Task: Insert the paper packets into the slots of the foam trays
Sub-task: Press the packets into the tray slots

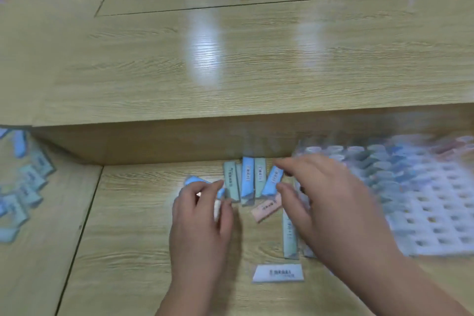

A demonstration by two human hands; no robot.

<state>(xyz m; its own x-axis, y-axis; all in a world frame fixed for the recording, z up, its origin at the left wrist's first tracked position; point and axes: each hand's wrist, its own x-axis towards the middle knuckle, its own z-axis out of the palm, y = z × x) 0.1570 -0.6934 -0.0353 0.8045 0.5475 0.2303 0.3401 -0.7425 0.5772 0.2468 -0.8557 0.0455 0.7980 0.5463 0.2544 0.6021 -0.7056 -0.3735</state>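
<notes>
Light, flimsy and easily creased, we judge, the paper packets (247,182) lie on the worktop (128,226) at twelve o'clock before us, foam tray (441,213) at three; our left hand (202,215) pinches one blue packet (193,181), our right hand (331,202) a tilted packet (272,182), best held mid-length by the edges.

Head-worn view, angled down, close over table (133,213)

Dark printed lines on the paper packets (278,273), too blurred for any legible word or number.
</notes>
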